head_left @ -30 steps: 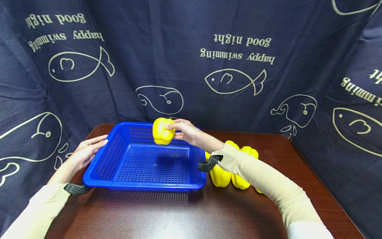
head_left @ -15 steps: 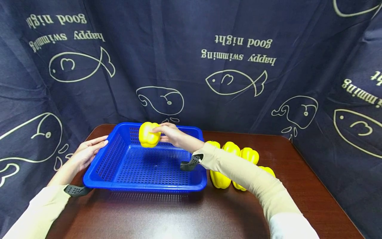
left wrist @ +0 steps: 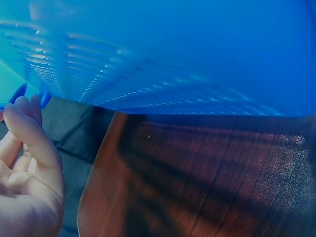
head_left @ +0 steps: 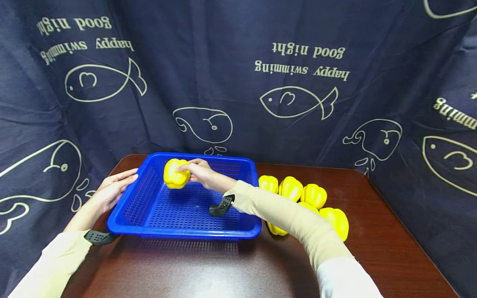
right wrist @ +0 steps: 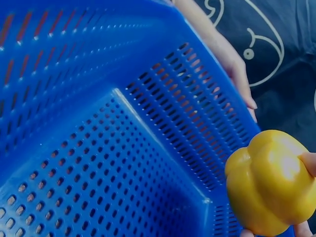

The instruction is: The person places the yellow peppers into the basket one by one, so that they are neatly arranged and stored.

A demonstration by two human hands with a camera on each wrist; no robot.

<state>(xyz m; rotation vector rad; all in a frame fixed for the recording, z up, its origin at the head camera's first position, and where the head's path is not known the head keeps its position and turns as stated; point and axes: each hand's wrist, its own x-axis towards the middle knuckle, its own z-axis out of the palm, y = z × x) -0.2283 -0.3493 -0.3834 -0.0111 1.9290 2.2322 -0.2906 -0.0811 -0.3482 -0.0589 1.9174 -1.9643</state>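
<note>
A blue perforated plastic basket [head_left: 186, 232] stands on the table, and its floor holds nothing where it shows. My left hand [head_left: 112, 191] grips the basket's left rim; in the left wrist view the hand [left wrist: 34, 163] has its fingertips and thumb right at the blue edge. Over the far left part of the basket, my right hand [head_left: 203, 171] holds a yellow bell pepper [head_left: 176, 174] between thumb and fingers. The right wrist view shows this pepper [right wrist: 269, 182] from its lobed side, near the basket's left wall, with only fingertips of the holding hand in sight.
Several more yellow bell peppers [head_left: 290, 189] lie grouped on the brown table [head_left: 372, 236] right of the basket, some partly behind the right sleeve [head_left: 275, 207]. A dark blue curtain [head_left: 223, 62] with fish and whale drawings hangs behind and beside the table.
My right hand has carried the bell pepper leftward and slightly lower over the basket. More of the peppers on the right show from behind the arm. The left hand keeps its place on the rim.
</note>
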